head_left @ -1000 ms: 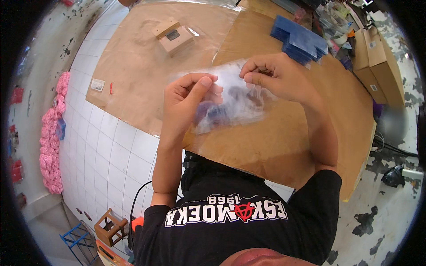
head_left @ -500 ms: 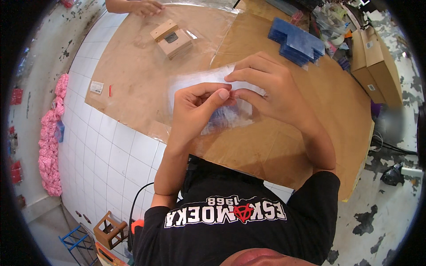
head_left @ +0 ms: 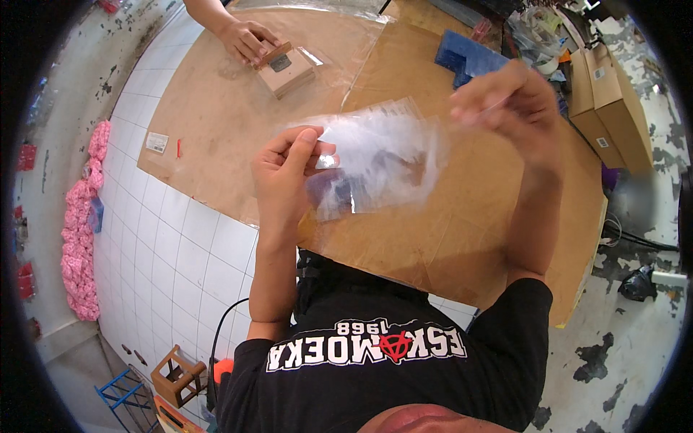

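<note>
My left hand [head_left: 285,162] is closed, pinching a small clear, shiny plastic piece [head_left: 328,156] between thumb and fingers. It is over the left side of a loose pile of clear plastic sheets [head_left: 390,155] on the table. A dark blue patch shows under the pile's near left part. My right hand [head_left: 516,108] is raised to the right of the pile, blurred by motion, its fingers bent together. A thin pale edge shows at its fingertips, too smeared to name. Behind that hand lies a stack of blue flat pieces [head_left: 451,54], partly hidden.
Brown paper [head_left: 447,252] covers the table. Across it, another person's hand [head_left: 249,40] touches a wooden block jig [head_left: 289,72]. A white label [head_left: 157,141] and a red stick [head_left: 178,149] lie at the left. Cardboard boxes [head_left: 606,108] and plastic bags [head_left: 538,36] stand at the right.
My hands have come apart: the right has swung up and right, the left slightly left. The plastic pile is more exposed. The other person's hand has moved onto the wooden jig.
</note>
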Tool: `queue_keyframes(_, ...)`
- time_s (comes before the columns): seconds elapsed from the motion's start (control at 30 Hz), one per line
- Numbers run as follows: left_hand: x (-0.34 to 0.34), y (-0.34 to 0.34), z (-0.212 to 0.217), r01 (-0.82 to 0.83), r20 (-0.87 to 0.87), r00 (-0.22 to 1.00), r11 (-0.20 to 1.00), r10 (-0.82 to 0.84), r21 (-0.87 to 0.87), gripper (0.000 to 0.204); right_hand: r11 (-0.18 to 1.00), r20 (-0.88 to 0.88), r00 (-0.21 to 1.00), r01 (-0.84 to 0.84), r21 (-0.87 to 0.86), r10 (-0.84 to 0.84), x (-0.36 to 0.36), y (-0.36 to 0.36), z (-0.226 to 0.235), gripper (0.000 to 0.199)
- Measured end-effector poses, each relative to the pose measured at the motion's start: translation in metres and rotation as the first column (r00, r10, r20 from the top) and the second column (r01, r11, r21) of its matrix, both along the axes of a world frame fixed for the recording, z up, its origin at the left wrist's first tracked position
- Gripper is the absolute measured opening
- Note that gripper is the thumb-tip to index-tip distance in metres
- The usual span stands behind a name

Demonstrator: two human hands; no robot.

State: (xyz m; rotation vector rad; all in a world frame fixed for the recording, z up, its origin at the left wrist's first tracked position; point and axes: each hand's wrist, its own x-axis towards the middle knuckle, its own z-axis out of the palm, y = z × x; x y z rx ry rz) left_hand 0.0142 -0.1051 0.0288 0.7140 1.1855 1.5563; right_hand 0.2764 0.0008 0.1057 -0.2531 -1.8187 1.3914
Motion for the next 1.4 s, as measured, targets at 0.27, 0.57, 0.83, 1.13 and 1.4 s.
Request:
queue_keyframes(0.27, -0.011, -0.008, -0.031, 0.026, -0.120, 0.992, 0.997, -0.035, -0.077, 0.020, 0.999, -0.285, 0.958, 0.011, -0.049, -0.025, 0.046, 0.032, 0.006, 0.019)
queue_keyframes(0.57, 0.007, -0.013, -0.010, -0.181, -0.804, 0.560, 0.976, 0.203, 0.120, 0.045, 0.963, 0.081, 0.990, 0.133, -0.233, -0.117, -0.001, 0.007, 0.002, 0.013)
queue_keyframes(0.83, 0.041, -0.001, 0.014, 0.341, -0.357, 0.893, 0.929, -0.273, 0.143, 0.031, 0.959, 0.287, 0.950, 0.189, -0.211, -0.123, -0.044, -0.022, -0.023, 0.016)
queue_keyframes(1.13, 0.030, 0.004, -0.001, 0.023, 0.014, 1.000, 0.978, -0.027, 0.209, 0.013, 0.976, 0.495, 0.866, 0.158, -0.152, -0.064, -0.021, -0.005, -0.007, 0.022)
queue_keyframes(1.4, 0.028, 0.004, -0.011, -0.066, 0.120, 0.992, 0.975, 0.041, 0.212, 0.014, 0.945, 0.496, 0.850, 0.289, -0.152, -0.180, -0.018, 0.000, -0.016, 0.018)
